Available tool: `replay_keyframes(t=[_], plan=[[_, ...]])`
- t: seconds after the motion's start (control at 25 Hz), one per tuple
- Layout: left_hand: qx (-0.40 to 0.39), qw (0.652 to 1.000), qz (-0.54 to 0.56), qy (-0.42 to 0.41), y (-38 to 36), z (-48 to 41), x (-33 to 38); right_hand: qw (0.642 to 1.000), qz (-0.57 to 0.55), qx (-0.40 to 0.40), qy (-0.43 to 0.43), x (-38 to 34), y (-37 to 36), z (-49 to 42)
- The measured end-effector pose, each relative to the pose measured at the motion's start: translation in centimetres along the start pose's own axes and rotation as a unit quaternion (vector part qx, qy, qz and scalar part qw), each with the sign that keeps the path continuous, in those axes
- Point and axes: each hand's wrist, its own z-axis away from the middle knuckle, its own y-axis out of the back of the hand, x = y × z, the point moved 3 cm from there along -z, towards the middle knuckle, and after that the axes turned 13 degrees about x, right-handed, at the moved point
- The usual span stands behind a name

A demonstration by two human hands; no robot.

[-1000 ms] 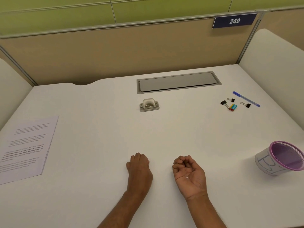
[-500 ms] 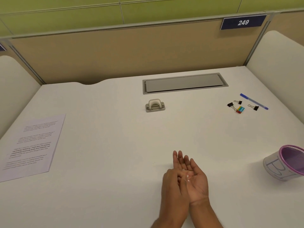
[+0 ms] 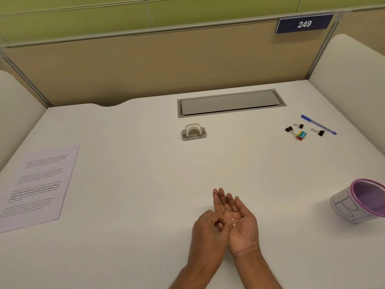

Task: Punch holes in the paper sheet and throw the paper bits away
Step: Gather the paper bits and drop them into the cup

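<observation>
My right hand lies palm up on the white desk, fingers straight, with a few tiny white paper bits on the palm. My left hand sits against its left edge, fingers curled, fingertips at the palm; whether they pinch a bit is hidden. The printed paper sheet lies flat at the far left. The grey hole punch stands in the middle, well beyond both hands. A purple-rimmed cup with pen marks on its white wall stands to the right.
A grey cable hatch is set into the desk behind the punch. At the back right lie a blue pen, three black binder clips and a small coloured eraser-like block. Partition walls close off the desk's back and sides.
My right hand has opened flat, palm up, showing the paper bits. My left hand moved right, reached over the palm, and now curls beside it. The view has shifted slightly left.
</observation>
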Motion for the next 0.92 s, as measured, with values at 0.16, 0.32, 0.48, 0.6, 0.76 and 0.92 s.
replay_keyframes(t=[0.16,0.32,0.48,0.6,0.76,0.92], plan=[[0.035,0.998,0.048,0.006,1.0,-0.4,-0.9,0.999,-0.038,0.004,0.007,-0.6,-0.1,0.1],[0.148,0.987,-0.026,0.057,3.2,-2.9,-4.5,0.997,-0.077,0.012,0.021,-2.0,0.1,0.3],[0.101,0.993,-0.055,0.035,3.3,-5.2,-5.4,0.996,-0.086,0.012,0.024,-2.6,0.6,0.3],[0.089,0.993,-0.071,0.017,2.8,-5.9,-5.5,0.996,-0.084,0.009,0.025,-2.8,0.6,0.3],[0.102,0.991,-0.088,0.013,2.5,-5.8,-5.8,0.996,-0.084,0.006,0.028,-3.3,0.2,0.4],[0.101,0.981,-0.161,-0.029,1.9,-5.8,-5.6,0.996,-0.080,0.008,0.027,-3.4,0.0,0.5]])
